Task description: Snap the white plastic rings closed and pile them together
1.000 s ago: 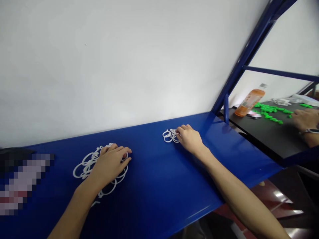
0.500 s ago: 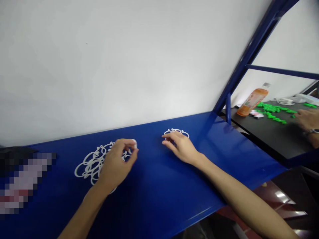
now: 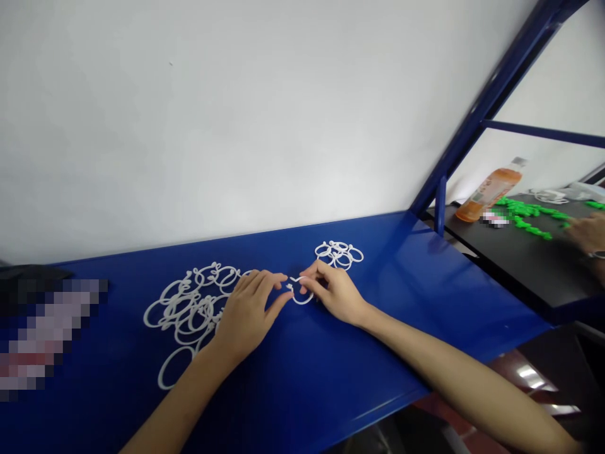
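A white open ring (image 3: 302,302) with small knobbed ends is held up between both hands, over the blue table. My right hand (image 3: 338,293) pinches its right side between thumb and fingers. On the other side, my left hand (image 3: 248,309) has thumb and index finger around the ring's knobbed left end, the thumb touching it. Beneath and left of my left hand lies a loose pile of several similar white rings (image 3: 191,309), partly covered by that hand and forearm. A smaller group of white rings (image 3: 343,255) lies just beyond my right hand.
The blue tabletop (image 3: 302,391) meets a white wall behind. A blurred-out pinkish item (image 3: 51,334) and a dark cloth-like thing (image 3: 28,287) lie at left. Right of a blue metal post (image 3: 439,205), another person's hand (image 3: 588,233) is near green pieces (image 3: 529,211) and an orange drink bottle (image 3: 489,192).
My right hand has come left and nearer from the small ring group, and now grips a ring. My left hand has moved right, toward it, uncovering more of the pile.
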Demonstrator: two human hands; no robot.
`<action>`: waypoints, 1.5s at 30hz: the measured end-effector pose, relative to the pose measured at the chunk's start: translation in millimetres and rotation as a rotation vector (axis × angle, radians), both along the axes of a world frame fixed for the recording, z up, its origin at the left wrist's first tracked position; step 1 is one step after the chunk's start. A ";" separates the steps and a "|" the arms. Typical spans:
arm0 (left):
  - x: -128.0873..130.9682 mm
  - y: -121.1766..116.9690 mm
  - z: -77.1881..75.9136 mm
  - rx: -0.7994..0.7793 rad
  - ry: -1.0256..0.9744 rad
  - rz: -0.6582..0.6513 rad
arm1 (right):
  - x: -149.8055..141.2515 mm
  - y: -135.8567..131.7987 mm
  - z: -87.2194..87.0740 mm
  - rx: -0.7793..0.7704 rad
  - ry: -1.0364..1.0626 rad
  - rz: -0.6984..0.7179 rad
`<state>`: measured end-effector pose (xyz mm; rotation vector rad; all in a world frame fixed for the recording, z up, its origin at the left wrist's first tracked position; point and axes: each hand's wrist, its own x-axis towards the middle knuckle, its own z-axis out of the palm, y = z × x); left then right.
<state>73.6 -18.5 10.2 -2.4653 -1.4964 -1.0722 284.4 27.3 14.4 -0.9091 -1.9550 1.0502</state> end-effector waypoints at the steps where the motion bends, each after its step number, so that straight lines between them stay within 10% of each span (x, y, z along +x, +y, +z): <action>1: -1.2 1.8 -1.6 -0.025 -0.011 -0.019 | -0.1 -0.6 -0.2 0.012 0.000 0.015; 34: 1.0 -1.5 3.5 0.087 0.102 -0.135 | 2.7 -9.5 1.8 0.351 -0.085 0.249; 40: -4.3 3.9 3.4 -0.007 0.251 0.123 | 14.0 17.7 -1.7 0.565 -0.132 0.059; 45: -30.4 12.7 4.2 -0.174 0.375 0.412 | 45.6 69.5 3.4 0.639 -0.113 -0.419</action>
